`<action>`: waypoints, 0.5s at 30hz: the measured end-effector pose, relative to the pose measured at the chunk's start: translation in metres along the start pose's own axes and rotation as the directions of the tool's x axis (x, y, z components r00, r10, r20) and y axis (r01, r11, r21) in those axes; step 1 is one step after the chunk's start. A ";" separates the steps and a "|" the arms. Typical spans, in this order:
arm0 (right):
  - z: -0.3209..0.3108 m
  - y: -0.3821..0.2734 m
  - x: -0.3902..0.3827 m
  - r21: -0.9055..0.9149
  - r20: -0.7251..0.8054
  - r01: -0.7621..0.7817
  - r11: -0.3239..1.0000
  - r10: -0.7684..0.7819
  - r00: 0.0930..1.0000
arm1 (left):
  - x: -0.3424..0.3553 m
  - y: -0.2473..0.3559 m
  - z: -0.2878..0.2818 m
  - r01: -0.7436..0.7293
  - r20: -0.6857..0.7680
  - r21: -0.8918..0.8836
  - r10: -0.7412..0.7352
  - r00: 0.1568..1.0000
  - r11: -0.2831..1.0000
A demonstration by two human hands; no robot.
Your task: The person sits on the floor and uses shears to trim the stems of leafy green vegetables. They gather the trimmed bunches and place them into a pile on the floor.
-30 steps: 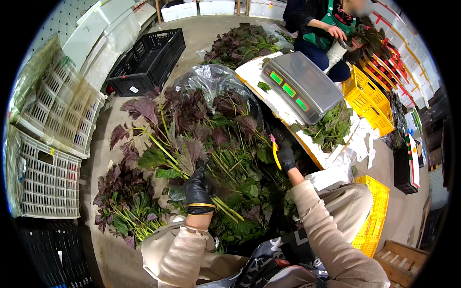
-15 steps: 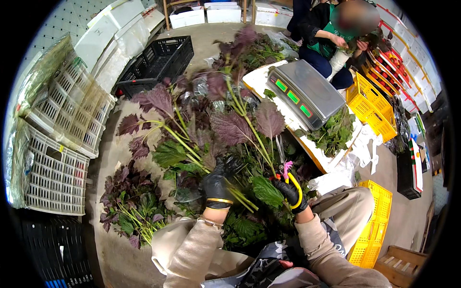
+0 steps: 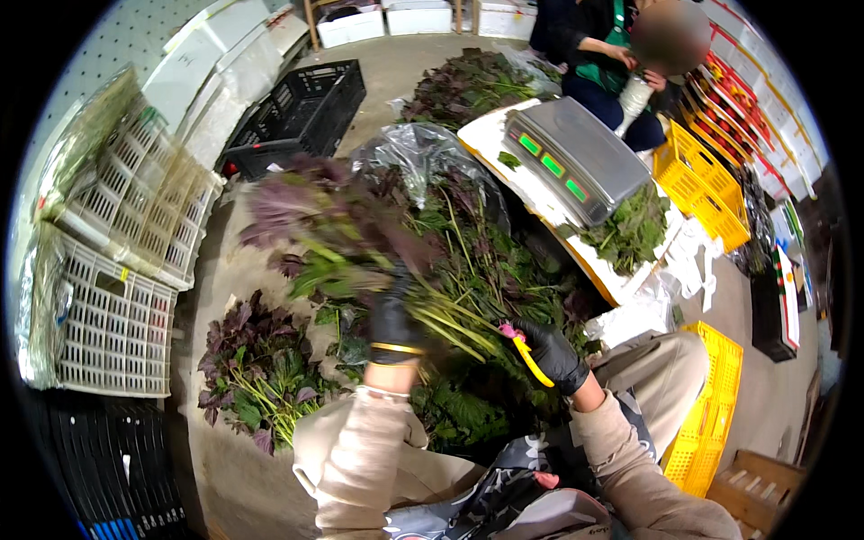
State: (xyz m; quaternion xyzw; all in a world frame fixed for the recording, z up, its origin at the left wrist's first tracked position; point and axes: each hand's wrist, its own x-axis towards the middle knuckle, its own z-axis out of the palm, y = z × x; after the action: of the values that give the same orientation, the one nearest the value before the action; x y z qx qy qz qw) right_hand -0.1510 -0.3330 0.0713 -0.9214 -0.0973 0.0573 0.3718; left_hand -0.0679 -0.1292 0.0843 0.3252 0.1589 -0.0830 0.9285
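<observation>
My left hand [image 3: 392, 315], in a black glove, is closed around a bunch of purple-green perilla stems [image 3: 310, 225]. Its leaves point up and left, smeared by motion, and the pale cut ends [image 3: 450, 326] reach right. At those ends is my gloved right hand [image 3: 553, 353], wrapped round scissors with yellow handles [image 3: 533, 362] and a pink binding; their blades are hard to make out. Under both hands spreads a large heap of perilla [image 3: 481, 256], partly in a clear plastic bag [image 3: 418, 148]. Another perilla bunch [image 3: 261, 373] lies on the floor at left.
A digital scale [image 3: 585, 153] stands on a white foam box, beside green leaves [image 3: 630, 229]. Yellow crates [image 3: 706, 409] are at right, a black crate [image 3: 301, 108] at far left, pale slatted crates [image 3: 112, 315] at left. A co-worker [image 3: 612, 67] sits behind the scale.
The stem that stood upright by my right hand is gone from there. My left hand's bunch has swung lower, its stem ends now at my right hand. The scissors have turned and shifted slightly left.
</observation>
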 end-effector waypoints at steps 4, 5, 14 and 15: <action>0.013 0.033 -0.030 0.177 -0.131 -0.218 0.960 0.243 0.961 | 0.018 0.036 -0.019 -0.181 -0.066 0.002 0.181 0.981 0.984; 0.003 0.008 -0.030 0.235 0.062 -0.393 0.889 0.390 0.919 | 0.015 0.047 -0.022 -0.225 -0.113 0.041 0.228 0.967 0.973; 0.047 -0.002 -0.039 0.759 -0.032 0.082 0.646 -0.088 0.996 | 0.021 0.010 -0.028 -0.179 -0.080 0.005 0.179 0.981 0.984; 0.041 -0.009 -0.035 0.836 0.078 -0.055 0.545 -0.019 0.997 | 0.018 0.003 -0.023 -0.164 -0.095 -0.016 0.162 0.982 0.986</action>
State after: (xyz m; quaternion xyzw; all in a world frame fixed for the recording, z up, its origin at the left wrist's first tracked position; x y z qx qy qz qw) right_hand -0.1938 -0.3069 0.0491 -0.6307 -0.0630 0.1365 0.7613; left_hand -0.0558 -0.1132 0.0631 0.3296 0.1762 0.0105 0.9275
